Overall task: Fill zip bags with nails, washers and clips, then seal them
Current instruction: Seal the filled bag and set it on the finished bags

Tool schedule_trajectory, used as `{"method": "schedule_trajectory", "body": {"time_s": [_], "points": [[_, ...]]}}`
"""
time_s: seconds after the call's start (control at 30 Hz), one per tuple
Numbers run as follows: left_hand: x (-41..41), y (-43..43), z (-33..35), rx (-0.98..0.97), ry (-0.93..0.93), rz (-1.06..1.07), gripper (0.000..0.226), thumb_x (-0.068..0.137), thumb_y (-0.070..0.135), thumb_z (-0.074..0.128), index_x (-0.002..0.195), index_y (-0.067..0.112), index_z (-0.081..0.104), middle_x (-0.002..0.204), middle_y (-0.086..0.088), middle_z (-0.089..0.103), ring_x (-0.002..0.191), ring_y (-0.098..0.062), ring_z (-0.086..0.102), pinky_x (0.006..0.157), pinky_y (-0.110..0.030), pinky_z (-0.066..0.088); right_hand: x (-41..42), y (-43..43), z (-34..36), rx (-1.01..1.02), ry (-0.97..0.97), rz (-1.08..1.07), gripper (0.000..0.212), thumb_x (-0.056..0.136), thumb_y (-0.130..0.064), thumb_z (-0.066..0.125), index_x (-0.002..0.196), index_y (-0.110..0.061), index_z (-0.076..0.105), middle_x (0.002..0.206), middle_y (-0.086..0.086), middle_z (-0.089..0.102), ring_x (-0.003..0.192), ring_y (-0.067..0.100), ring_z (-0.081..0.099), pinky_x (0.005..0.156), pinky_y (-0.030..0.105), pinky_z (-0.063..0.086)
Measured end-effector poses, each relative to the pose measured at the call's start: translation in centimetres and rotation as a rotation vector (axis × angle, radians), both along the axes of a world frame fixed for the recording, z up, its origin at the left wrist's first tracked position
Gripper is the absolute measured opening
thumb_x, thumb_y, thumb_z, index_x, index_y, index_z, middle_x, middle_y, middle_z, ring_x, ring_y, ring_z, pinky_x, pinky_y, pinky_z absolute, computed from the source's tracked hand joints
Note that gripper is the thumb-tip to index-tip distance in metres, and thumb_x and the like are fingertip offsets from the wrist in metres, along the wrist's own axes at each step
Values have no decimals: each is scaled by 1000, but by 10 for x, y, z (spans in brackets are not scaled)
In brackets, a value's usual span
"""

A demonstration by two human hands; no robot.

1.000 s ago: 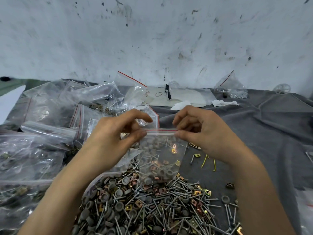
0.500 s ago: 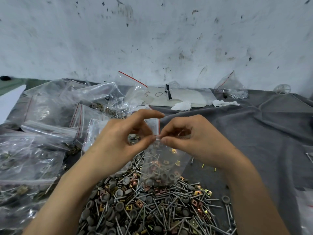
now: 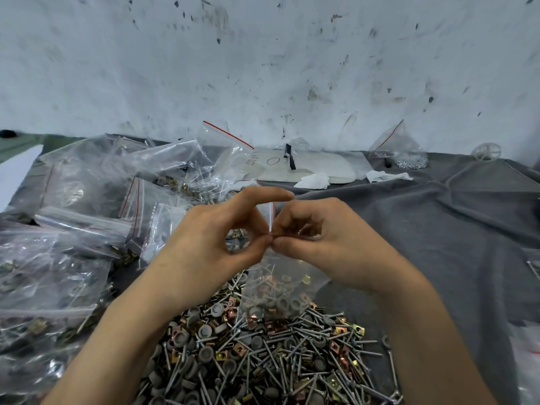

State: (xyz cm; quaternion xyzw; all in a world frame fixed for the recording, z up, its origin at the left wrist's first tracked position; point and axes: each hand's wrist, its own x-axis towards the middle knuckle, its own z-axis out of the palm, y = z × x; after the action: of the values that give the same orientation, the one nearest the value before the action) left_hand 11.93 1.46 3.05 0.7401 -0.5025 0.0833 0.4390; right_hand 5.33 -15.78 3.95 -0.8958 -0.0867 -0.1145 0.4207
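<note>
A small clear zip bag [image 3: 280, 287] with a red-lined top hangs between my hands, holding nails, grey washers and brass clips. My left hand [image 3: 216, 244] pinches the bag's top strip between thumb and a finger, the index finger arched above it. My right hand [image 3: 318, 244] pinches the same strip right beside it, fingertips nearly touching the left ones. Below the bag lies a big loose heap of nails, washers and clips [image 3: 263, 358] on the grey cloth [image 3: 438, 229].
A pile of filled zip bags [image 3: 87, 229] covers the left side. At the back lie a white pad [image 3: 315, 168], crumpled tissues [image 3: 314, 181] and another bag of small metal parts [image 3: 400, 150] against the stained wall. More bags lie at the right edge.
My hands have come together along the bag's top strip, from its two ends to almost touching at the middle. The bag hangs a little lower and more bunched.
</note>
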Motion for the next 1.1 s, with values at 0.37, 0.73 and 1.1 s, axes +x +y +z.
{"method": "schedule_trajectory", "body": {"time_s": [0.37, 0.73, 1.1], "points": [[1, -2, -2, 22, -18, -15, 50, 84, 17, 64, 126, 40, 50, 83, 14, 64, 81, -7, 66, 84, -33, 52, -2, -7, 0, 75, 120, 19, 9, 82, -14, 72, 76, -20, 69, 69, -7, 66, 63, -2, 56, 62, 11, 42], [3, -1, -4, 18, -22, 1, 46, 84, 20, 63, 124, 39, 51, 82, 12, 65, 81, -7, 67, 86, -29, 52, -2, -4, 0, -32, 49, -6, 7, 82, -16, 72, 77, -21, 71, 70, -5, 68, 62, -1, 57, 64, 16, 46], [2, 1, -4, 21, -18, -16, 47, 84, 22, 64, 126, 38, 52, 81, 12, 66, 82, -10, 68, 87, -29, 53, -5, -2, 2, -105, -65, -4, 8, 81, -12, 72, 76, -19, 71, 72, -3, 68, 69, 8, 61, 70, 31, 50]]}}
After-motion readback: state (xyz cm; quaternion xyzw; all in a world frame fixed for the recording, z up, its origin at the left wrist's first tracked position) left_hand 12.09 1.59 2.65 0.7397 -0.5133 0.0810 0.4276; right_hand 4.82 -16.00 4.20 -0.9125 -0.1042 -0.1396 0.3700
